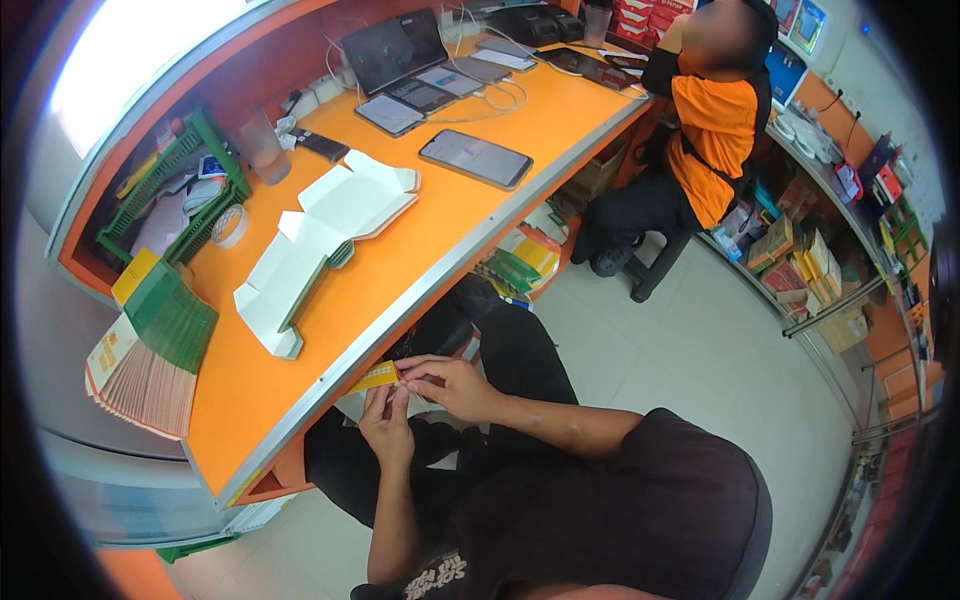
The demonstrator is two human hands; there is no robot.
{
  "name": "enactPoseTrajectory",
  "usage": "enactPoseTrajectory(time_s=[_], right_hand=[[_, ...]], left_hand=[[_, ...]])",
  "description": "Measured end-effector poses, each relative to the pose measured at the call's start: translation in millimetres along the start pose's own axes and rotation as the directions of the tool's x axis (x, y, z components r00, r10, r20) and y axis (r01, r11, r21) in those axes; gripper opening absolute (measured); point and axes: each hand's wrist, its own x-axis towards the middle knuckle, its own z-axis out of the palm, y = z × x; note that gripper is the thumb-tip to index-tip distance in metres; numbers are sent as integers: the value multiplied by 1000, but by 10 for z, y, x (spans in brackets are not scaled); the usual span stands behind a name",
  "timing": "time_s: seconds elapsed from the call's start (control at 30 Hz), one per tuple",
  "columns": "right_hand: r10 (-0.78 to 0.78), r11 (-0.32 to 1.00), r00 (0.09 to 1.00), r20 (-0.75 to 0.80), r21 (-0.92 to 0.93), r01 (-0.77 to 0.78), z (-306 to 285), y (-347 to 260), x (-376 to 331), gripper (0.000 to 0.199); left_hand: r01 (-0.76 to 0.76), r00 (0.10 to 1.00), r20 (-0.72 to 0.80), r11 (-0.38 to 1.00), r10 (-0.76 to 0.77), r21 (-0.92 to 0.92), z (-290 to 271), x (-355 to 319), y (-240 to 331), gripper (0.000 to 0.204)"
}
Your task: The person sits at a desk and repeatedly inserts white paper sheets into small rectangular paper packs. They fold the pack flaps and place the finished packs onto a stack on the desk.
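Note:
Over my lap, beside the counter's front edge, a small yellow printed cardboard piece [376,377] is held between my two hands. My left hand [388,432] grips it from below, thumb and fingers closed around its near part. From the right, my right hand [452,388] pinches its end with bent fingers. Whether it is a flat card or a partly folded box I cannot make out. On the orange counter [360,270] in front of me lies a stack of unfolded white box blanks [300,250]. A fanned row of green, yellow and white flat cartons [165,345] stands at the counter's left end.
A smartphone [476,158] lies near the counter's edge, with more phones, cables and a laptop [395,55] behind. A green basket [185,185], tape roll [229,227] and plastic cup [262,150] stand at left. A person in orange [712,135] sits at the far right, near loaded shelves.

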Motion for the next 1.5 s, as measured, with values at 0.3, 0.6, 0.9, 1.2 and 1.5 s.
enactPoseTrajectory(time_s=[0.3, 0.6, 0.9, 1.2, 1.5], right_hand=[[-251, 945, 968, 14, -211, 248, 33, 26, -35, 31], [-237, 846, 970, -61, -504, 176, 19, 319, -42, 32], [-198, 958, 943, -269, -256, 128, 18, 542, 11, 26], [274, 903, 932, -235, 395, -166, -78, 624, -12, 17], [417, 847, 891, -179, 431, -310, -138, 621, -60, 16]], left_hand=[[49, 990, -114, 972, -77, -231, 124, 13, 79, 24], [149, 938, -297, 982, -177, -115, 169, 149, 65, 27], [111, 967, -193, 959, -165, -259, 372, 261, 136, 29], [-192, 929, 367, 895, 35, 402, 209, 53, -103, 37], [-293, 935, 320, 847, 156, 444, 247, -8, -271, 25]])
